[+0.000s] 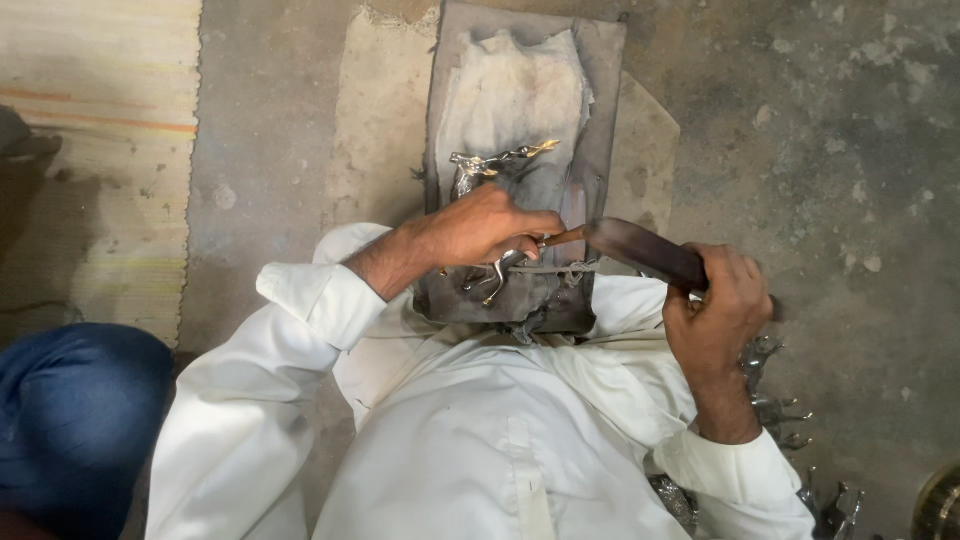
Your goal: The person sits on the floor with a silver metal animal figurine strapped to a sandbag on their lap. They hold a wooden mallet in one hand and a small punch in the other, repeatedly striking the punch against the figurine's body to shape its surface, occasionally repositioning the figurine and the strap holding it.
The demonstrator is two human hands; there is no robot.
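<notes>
A small silvery metal animal figure (478,170) with a golden tip lies on a grey cloth-covered block (600,90) in front of me. My left hand (480,228) presses down on the figure's body, fingers closed over it; its thin legs stick out below the hand. My right hand (722,312) grips the handle of a long dark flat tool (640,252), held slanted, whose brownish tip meets the figure right beside my left fingers. A pale worn cloth (510,95) covers the top of the block.
More silvery metal figures (775,410) lie on the concrete floor by my right elbow. A striped woven mat (95,150) lies at the left. Another person's blue-clad leg (70,420) is at the lower left. A round metal rim (940,505) shows at the bottom right corner.
</notes>
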